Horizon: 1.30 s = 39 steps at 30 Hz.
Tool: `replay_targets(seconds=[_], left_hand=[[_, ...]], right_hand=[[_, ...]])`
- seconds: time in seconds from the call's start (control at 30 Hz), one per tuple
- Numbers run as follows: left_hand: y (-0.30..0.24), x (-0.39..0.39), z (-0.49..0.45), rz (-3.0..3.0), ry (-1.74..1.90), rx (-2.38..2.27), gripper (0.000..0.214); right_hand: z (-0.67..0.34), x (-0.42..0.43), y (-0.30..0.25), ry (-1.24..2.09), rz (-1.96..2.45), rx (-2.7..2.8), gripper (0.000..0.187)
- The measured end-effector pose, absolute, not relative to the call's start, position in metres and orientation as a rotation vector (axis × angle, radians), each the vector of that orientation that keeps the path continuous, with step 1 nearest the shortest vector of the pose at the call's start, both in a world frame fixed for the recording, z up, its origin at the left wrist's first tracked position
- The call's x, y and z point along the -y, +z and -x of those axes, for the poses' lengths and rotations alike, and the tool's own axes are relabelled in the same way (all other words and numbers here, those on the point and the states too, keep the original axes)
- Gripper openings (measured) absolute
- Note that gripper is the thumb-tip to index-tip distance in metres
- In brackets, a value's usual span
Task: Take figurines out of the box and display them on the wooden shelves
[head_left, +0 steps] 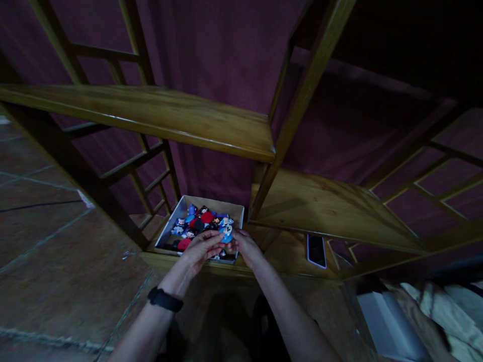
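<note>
Between the fingertips of both hands is a small blue-and-white figurine (227,234), too small to make out in detail. My left hand (206,247), with a black band on its wrist, pinches it from the left. From the right, my right hand (243,242) closes its fingers on the same piece. Both hands are over the front right part of a shallow white box (169,224). Several small figurines (194,223) in blue, red, black and white lie jumbled inside it. My hands hide part of the box's front.
The box rests on the bottom board of a wooden shelf unit (181,118), with a shelf overhead. To the right, a phone (316,251) lies on the lower board. Purple curtain (222,55) hangs behind. A white box (392,324) and pale cloth (433,306) are at lower right.
</note>
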<state>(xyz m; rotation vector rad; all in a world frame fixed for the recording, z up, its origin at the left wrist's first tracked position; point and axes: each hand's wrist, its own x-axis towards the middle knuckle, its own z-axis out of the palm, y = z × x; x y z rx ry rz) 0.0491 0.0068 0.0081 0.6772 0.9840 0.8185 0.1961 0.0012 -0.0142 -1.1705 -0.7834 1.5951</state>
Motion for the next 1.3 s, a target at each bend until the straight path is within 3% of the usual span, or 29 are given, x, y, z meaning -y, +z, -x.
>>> replay_targets(seconds=[0.43,1.3], left_hand=[[0.011,-0.007,-0.052,-0.499,0.950,-0.999,0.006],[0.006,-0.006,-0.058,-0.482,1.077,-0.965,0.021]], right_hand=[[-0.194,-0.001,-0.013,1.531,1.196,0.772,0.032],[-0.190,-0.002,-0.019,1.355,1.192,0.743,0.039]])
